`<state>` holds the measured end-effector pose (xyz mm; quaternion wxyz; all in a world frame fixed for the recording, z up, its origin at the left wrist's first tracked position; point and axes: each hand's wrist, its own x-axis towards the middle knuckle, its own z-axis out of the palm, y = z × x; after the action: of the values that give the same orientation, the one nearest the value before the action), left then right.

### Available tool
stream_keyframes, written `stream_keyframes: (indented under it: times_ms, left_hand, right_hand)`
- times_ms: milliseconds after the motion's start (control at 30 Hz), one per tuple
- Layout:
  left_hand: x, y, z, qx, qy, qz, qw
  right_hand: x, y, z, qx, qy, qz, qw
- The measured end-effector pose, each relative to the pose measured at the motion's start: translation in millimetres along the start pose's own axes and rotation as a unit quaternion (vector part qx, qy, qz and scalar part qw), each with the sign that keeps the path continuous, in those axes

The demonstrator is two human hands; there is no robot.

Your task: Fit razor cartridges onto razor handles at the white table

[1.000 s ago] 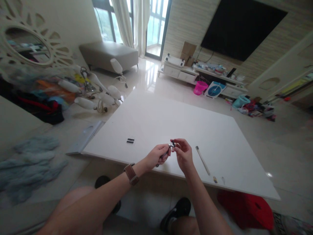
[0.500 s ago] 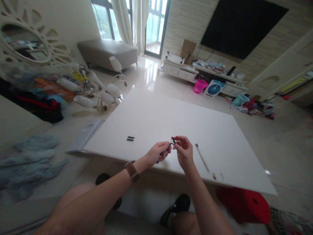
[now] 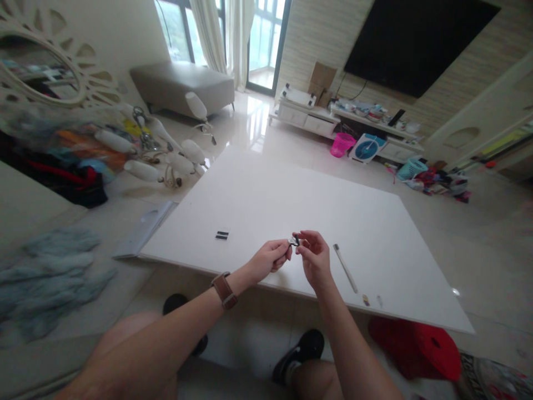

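My left hand (image 3: 272,260) is closed around a small silver-and-black metal tool (image 3: 292,241), whose exact kind I cannot make out. The tool's silver end sticks out of the fist toward my right hand. My right hand (image 3: 314,254) pinches a small dark piece (image 3: 297,239) at that end between thumb and fingers. Both hands are just above the near edge of a white tabletop (image 3: 283,200). Right of them lies a thin pale stick (image 3: 345,268) with a dark tip. To the left is a small clear-and-white card with two black strips (image 3: 222,235).
A small gold-and-dark piece (image 3: 366,300) and a small clear piece (image 3: 379,300) lie near the table's front edge. Below stands a red stool-like object (image 3: 416,347). A chandelier (image 3: 166,161) with white shades is on the left, beside a grey panel (image 3: 145,230).
The hands stay almost in place, with the left fist turned slightly so the tool's dark handle end no longer shows below it. The view has shifted slightly.
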<state>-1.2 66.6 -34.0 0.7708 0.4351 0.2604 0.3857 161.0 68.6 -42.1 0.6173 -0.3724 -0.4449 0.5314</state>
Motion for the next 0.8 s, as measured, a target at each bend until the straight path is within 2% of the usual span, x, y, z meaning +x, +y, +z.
stream_keyframes:
  times_ms: [433, 600, 800]
  left_hand:
    - [-1.7, 2.8, 0.9, 0.017, -0.007, -0.003, 1.000]
    - [-4.4, 3.1, 1.2, 0.061, -0.026, -0.003, 0.998]
    - [-5.7, 5.2, 2.7, 0.036, -0.011, -0.004, 0.999]
  right_hand:
    - [0.2, -3.7, 2.0, 0.011, 0.001, 0.024, 1.000]
    - [5.4, -4.4, -1.7, 0.021, 0.031, 0.023, 0.999]
    - [4.1, -6.6, -0.9, 0.049, 0.019, 0.047, 0.997]
